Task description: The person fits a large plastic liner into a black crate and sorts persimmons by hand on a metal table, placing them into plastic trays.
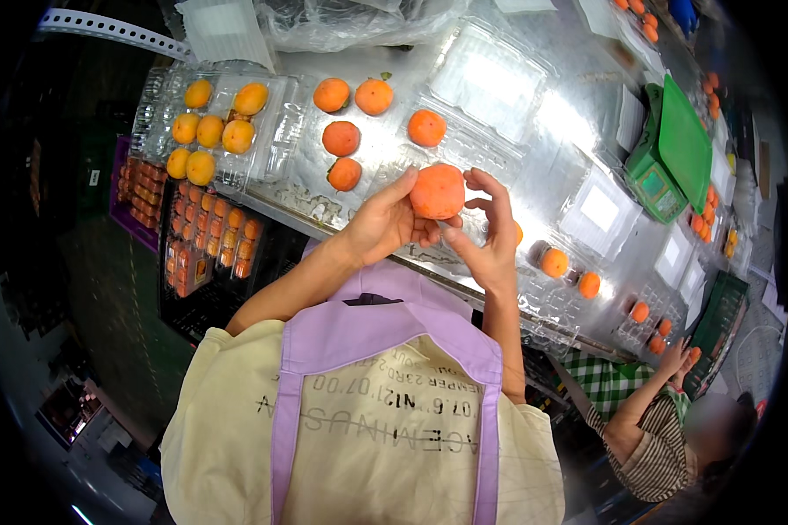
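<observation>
An orange persimmon (437, 191) rests in my left hand (384, 216), with the thumb on its side and the fingers curled beneath. My right hand (489, 230) is at its right side, fingers spread and curved; whether they touch the fruit is hard to tell. Just beyond, another persimmon (427, 127) lies on a clear plastic tray. Several loose persimmons (341, 138) sit on the metal table (381, 157) to the left. Farther left, a clear clamshell pack (282, 131) has several yellower persimmons (209, 131) on it.
A green weighing scale (670, 157) stands at the right. Lined clear trays (486, 82) lie at the back, near plastic film (361, 23). Below the table's left end, a black crate (177, 315) holds packed fruit. Another person (650, 433) handles fruit at the lower right.
</observation>
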A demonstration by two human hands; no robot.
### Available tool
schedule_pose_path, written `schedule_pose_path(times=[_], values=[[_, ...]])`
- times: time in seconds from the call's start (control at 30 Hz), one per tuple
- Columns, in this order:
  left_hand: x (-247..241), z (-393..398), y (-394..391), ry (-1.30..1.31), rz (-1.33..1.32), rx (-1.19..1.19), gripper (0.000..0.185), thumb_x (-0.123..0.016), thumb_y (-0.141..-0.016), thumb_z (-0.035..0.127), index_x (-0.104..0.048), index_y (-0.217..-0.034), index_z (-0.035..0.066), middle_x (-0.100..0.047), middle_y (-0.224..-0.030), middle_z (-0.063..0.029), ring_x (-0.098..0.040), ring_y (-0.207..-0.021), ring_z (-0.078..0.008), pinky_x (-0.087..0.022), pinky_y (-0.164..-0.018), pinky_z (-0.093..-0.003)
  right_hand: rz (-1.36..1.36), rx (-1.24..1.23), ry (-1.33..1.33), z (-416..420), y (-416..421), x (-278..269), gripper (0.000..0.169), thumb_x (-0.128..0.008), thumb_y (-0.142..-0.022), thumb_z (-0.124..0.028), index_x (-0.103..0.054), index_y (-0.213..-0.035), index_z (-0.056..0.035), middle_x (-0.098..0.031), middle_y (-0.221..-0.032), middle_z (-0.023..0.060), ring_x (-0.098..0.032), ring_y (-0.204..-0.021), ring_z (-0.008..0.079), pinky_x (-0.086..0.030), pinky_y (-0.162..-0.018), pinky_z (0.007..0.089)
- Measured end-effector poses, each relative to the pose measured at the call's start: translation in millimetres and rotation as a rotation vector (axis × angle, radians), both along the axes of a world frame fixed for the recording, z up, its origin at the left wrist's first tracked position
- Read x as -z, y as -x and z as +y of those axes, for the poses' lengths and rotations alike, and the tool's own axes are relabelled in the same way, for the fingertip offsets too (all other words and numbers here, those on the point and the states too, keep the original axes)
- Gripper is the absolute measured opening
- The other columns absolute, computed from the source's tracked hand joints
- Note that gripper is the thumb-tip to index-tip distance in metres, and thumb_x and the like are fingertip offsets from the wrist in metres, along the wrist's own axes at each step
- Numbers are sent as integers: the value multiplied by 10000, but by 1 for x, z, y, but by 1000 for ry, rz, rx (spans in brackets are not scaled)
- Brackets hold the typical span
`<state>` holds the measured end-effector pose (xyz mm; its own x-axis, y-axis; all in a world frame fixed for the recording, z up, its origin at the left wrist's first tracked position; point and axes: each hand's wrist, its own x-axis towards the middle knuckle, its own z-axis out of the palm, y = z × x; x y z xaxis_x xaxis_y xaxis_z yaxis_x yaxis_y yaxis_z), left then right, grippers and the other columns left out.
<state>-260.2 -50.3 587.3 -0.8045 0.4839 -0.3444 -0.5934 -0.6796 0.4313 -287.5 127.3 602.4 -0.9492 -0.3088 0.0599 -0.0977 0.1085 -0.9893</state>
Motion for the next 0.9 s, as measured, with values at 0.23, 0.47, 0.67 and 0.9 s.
schedule_pose_path(times=[0.23,0.47,0.67,0.9], values=[[-7,7,-1,52,-85,11,618,-225,-985,545,-444,-1307,66,-629,-1042,-150,-620,-852,-187,-472,-676,-293,119,-19,-221,-9,-3,5,735,-827,-611,-188,-508,-1258,-47,-554,-1221,138,-526,-1063,271,-426,-897,373],[1,7,-4,19,-52,133,756,-182,-943,642,-467,-1273,23,-623,-1041,-146,-602,-844,-188,-472,-709,-297,-303,31,174,-3,-6,11,552,-734,-760,-202,-525,-1222,16,-612,-1118,99,-568,-1006,192,-449,-885,333],[3,12,-4,116,-33,197,769,-176,-941,646,-548,-1156,9,-622,-1013,-121,-595,-851,-180,-469,-748,-301,-724,122,475,10,-8,25,629,-523,-880,-529,-515,-1232,-8,-593,-1146,106,-556,-1048,207,-425,-917,350],[8,15,-7,481,105,138,514,-365,-982,502,-575,-851,52,-564,-796,-34,-550,-733,-126,-459,-683,-277,-720,135,547,5,-11,31,609,-531,-876,-521,-515,-1214,-15,-581,-1137,98,-530,-1037,195,-391,-915,354]])
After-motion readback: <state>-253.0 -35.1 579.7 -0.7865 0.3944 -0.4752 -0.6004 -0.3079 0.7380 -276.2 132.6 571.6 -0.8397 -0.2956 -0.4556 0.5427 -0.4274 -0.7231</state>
